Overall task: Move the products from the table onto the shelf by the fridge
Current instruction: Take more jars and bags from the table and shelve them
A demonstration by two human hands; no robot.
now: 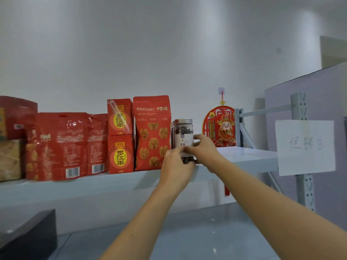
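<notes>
Our left grip (175, 162) and right grip (203, 147) both clasp one clear jar (183, 136), the left low on its front, the right on its side. The jar stands upright at the front edge of the pale shelf (244, 156); it has a ribbed silver lid, dark contents and a white label whose small print we cannot read. A second jar (171, 134) peeks out just behind it on the left.

Just beside the jars stands a red walnut pouch (152, 132) with walnut pictures and the brand 百草味. Next come two stacked red boxes (120, 136), each marked 罗汉果 on a yellow oval. Further left lean glossy red bags (62, 145) with barcodes.

To the right, a paper sign (306, 147) with faint handwriting hangs on the shelf post. Against the wall behind hangs a red festive ornament (221, 126).
</notes>
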